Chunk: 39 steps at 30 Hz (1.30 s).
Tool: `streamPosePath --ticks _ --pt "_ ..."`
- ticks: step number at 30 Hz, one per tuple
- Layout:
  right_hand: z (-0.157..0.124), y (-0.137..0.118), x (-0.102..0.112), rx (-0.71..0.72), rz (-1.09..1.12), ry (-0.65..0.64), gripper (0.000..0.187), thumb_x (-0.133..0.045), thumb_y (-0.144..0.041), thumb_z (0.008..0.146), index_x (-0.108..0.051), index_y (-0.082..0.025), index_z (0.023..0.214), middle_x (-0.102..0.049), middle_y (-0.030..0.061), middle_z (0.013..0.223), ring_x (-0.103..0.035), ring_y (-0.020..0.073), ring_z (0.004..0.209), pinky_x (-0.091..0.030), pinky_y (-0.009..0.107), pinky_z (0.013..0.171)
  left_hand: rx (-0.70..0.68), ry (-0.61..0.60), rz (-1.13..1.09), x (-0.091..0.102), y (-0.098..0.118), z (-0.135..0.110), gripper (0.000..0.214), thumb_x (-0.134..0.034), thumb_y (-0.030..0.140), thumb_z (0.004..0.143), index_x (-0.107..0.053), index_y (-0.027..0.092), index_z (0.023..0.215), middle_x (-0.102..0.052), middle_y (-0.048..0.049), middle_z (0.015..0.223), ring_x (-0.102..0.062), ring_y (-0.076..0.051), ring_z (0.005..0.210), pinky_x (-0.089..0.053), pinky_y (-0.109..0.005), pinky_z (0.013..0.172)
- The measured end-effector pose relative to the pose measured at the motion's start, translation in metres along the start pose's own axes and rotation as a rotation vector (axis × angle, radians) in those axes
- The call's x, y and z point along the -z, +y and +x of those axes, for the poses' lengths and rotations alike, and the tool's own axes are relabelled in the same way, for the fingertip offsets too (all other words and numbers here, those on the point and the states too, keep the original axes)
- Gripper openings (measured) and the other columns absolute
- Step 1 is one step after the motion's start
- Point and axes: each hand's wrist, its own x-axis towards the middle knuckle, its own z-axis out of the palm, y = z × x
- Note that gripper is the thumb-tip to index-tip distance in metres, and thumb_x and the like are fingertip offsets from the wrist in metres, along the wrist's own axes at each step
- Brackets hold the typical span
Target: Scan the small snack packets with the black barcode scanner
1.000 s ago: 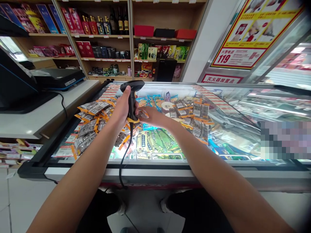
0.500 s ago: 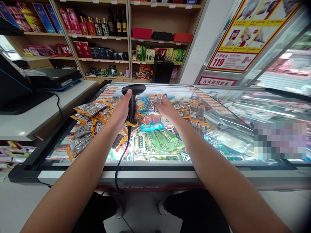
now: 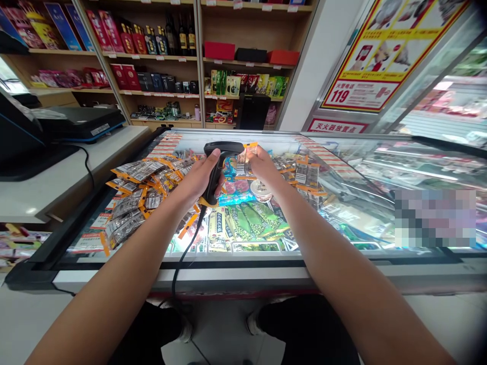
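My left hand (image 3: 203, 175) is wrapped round the handle of a black and yellow barcode scanner (image 3: 216, 175), its head level with the packet opposite. The scanner's cord runs down over the freezer's front edge. In my right hand (image 3: 262, 165) is a small clear snack packet (image 3: 242, 165) with orange ends, pinched and upright just right of the scanner head. Left of my left hand lies a heap of similar orange-edged snack packets (image 3: 129, 203) on the glass top. A smaller pile of these packets (image 3: 307, 175) lies to the right of my right hand.
Under the glass of the chest freezer (image 3: 236, 274) are green ice-pop packs (image 3: 258, 220) and a round tub (image 3: 261, 190). A counter (image 3: 36, 203) with a black weighing scale (image 3: 81, 121) stands at left. Shelves of bottles and boxes line the back.
The scanner in my left hand has moved right and slightly down, nearer to the packet. The packet in my right hand has tilted and shifted slightly to the right.
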Motion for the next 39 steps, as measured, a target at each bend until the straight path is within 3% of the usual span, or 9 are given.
streamPosePath --ticks 10,14,17,19,22,24,27,32,39 --pt "-0.002 -0.015 0.046 -0.245 -0.237 0.171 0.049 -0.051 -0.025 0.1 -0.044 -0.02 0.148 -0.068 0.0056 0.088 -0.062 0.0215 0.07 -0.051 0.038 0.072 0.0 0.019 0.001 0.003 0.004 0.0 0.057 -0.055 0.077 0.09 -0.055 0.02 0.082 -0.058 0.0008 0.057 -0.05 -0.011 0.038 -0.036 -0.024 0.039" --pt "0.0 0.004 0.089 -0.385 -0.425 0.252 0.061 -0.066 -0.025 0.091 -0.046 -0.021 0.149 -0.069 0.0189 0.121 -0.063 0.0401 0.117 -0.047 0.06 0.1 -0.013 0.092 -0.021 0.014 0.012 0.004 0.059 -0.053 0.079 0.09 -0.057 0.02 0.087 -0.058 0.0011 0.056 -0.05 -0.01 0.038 -0.036 -0.024 0.04" --pt "0.002 0.012 0.097 -0.526 -0.651 0.285 0.085 -0.076 -0.031 0.085 -0.037 -0.015 0.158 -0.041 0.0302 0.16 -0.029 0.0512 0.153 -0.031 0.071 0.115 -0.08 0.151 -0.033 0.028 0.017 0.008 0.061 -0.049 0.081 0.091 -0.059 0.02 0.09 -0.054 0.0021 0.054 -0.049 -0.01 0.037 -0.036 -0.025 0.04" --pt "0.001 0.005 0.088 -0.41 -0.689 0.323 0.086 -0.075 -0.031 0.086 -0.034 -0.014 0.16 -0.032 0.028 0.166 -0.022 0.0482 0.156 -0.028 0.066 0.12 -0.107 0.198 -0.021 0.035 0.02 0.009 0.063 -0.044 0.082 0.092 -0.06 0.021 0.092 -0.052 0.0028 0.052 -0.05 -0.011 0.038 -0.035 -0.025 0.04" --pt "-0.008 -0.02 0.055 -0.121 -0.316 0.18 0.06 -0.06 -0.028 0.097 -0.043 -0.018 0.153 -0.062 0.0177 0.143 -0.058 0.0337 0.13 -0.043 0.055 0.113 -0.096 0.239 -0.001 0.038 0.022 0.01 0.064 -0.041 0.083 0.093 -0.059 0.021 0.093 -0.05 0.0031 0.05 -0.051 -0.012 0.04 -0.034 -0.025 0.039" --pt "-0.02 -0.038 0.026 -0.082 -0.178 -0.085 0.043 -0.062 -0.04 0.098 -0.06 -0.019 0.135 -0.077 0.0109 0.111 -0.072 0.0252 0.088 -0.059 0.044 0.085 -0.09 0.24 -0.008 0.036 0.022 0.01 0.063 -0.042 0.082 0.092 -0.058 0.021 0.093 -0.051 0.0032 0.052 -0.05 -0.011 0.039 -0.035 -0.025 0.04" --pt "-0.041 -0.056 -0.015 -0.023 -0.113 -0.502 0.061 -0.08 -0.05 0.085 -0.063 -0.022 0.136 -0.072 0.0138 0.127 -0.071 0.027 0.094 -0.059 0.041 0.08 -0.088 0.22 -0.017 0.033 0.019 0.011 0.062 -0.044 0.082 0.092 -0.056 0.021 0.092 -0.053 0.003 0.054 -0.048 -0.01 0.038 -0.036 -0.025 0.041" --pt "-0.053 -0.061 -0.039 -0.066 -0.181 -0.452 0.057 -0.09 -0.038 0.075 -0.07 -0.015 0.124 -0.073 0.0142 0.113 -0.07 0.0306 0.096 -0.058 0.043 0.081 -0.083 0.178 -0.03 0.032 0.015 0.013 0.06 -0.047 0.08 0.093 -0.056 0.021 0.09 -0.054 0.0026 0.055 -0.048 -0.009 0.037 -0.035 -0.025 0.041" --pt "-0.025 -0.037 -0.013 -0.184 0.347 -0.206 0.026 -0.068 -0.03 0.093 -0.077 -0.02 0.115 -0.075 0.009 0.106 -0.069 0.0224 0.089 -0.056 0.036 0.074 -0.039 0.112 0.03 0.03 0.015 0.008 0.059 -0.051 0.079 0.091 -0.056 0.02 0.085 -0.058 0.0006 0.057 -0.05 -0.01 0.038 -0.035 -0.025 0.04"
